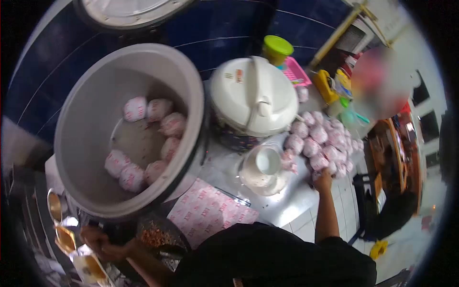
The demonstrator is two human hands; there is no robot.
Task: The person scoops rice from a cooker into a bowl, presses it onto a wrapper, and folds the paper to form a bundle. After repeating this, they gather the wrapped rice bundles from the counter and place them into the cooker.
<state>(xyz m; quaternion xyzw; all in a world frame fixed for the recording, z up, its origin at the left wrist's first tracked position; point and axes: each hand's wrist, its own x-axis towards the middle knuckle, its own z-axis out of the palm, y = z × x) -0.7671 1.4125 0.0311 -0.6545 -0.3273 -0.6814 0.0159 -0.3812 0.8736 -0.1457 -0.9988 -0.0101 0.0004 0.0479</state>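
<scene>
At the right, my right hand (323, 180) reaches to the near edge of a pile of round paper-wrapped packets (319, 135), white with red print. Its fingers curl against a packet (317, 175); the pile partly hides them. My left hand (114, 250) is low at the left, blurred, with fingers curled; what they hold cannot be made out. Beside it is a dark pan (155, 236) of reddish chopped food. Printed wrapping paper (206, 210) lies flat in front of me. Several wrapped packets (135, 109) sit inside a large grey tub (67, 129).
A lidded white rice cooker (229, 95) stands behind the steel table (287, 203). A pale container (260, 174) sits near the pile. Metal food containers (91, 268) line the lower left. A green-lidded tub (277, 46) and pink basket (297, 71) are at the back. A blurred person (377, 81) is at the right.
</scene>
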